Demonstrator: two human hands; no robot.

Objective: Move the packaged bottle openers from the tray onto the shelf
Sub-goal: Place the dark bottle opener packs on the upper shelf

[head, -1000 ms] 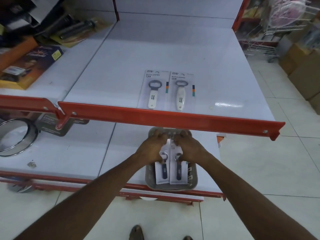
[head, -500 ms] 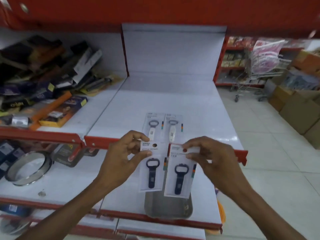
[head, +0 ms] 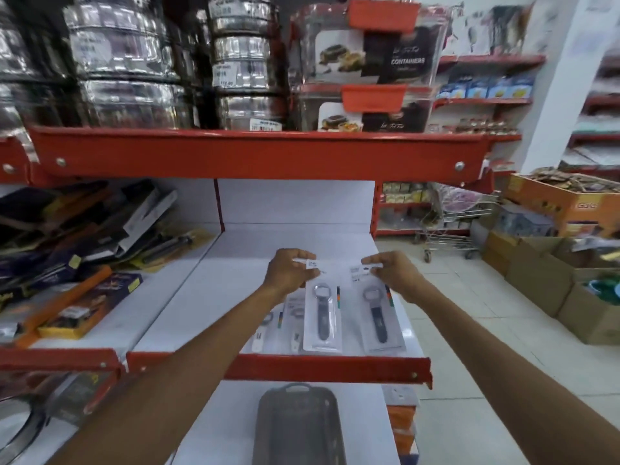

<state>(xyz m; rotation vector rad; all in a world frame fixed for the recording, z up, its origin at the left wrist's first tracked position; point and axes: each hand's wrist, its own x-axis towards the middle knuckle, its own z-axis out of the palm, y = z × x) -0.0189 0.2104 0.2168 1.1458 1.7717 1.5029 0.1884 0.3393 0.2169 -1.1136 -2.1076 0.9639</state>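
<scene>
White shelf [head: 235, 290] with red front edge [head: 278, 367] mid-frame. Two white-carded openers, dark handles [head: 323, 322] [head: 379, 325]. Grey tray [head: 298, 427] at bottom, orange box [head: 570, 204] upper right

Two packaged openers hang side by side over the middle shelf [head: 208, 297], the left opener pack [head: 322, 313] pinched at its top by the left hand [head: 288, 270], the right opener pack [head: 378, 315] by the right hand [head: 392, 271]. Two more opener packs [head: 278, 330] lie flat on that shelf, left of and partly behind the held ones, near the front rail [head: 302, 367]. The tray [head: 298, 427] sits on the lower shelf, below and in front; boxed goods [head: 80, 307] fill the shelf bay to the left.
</scene>
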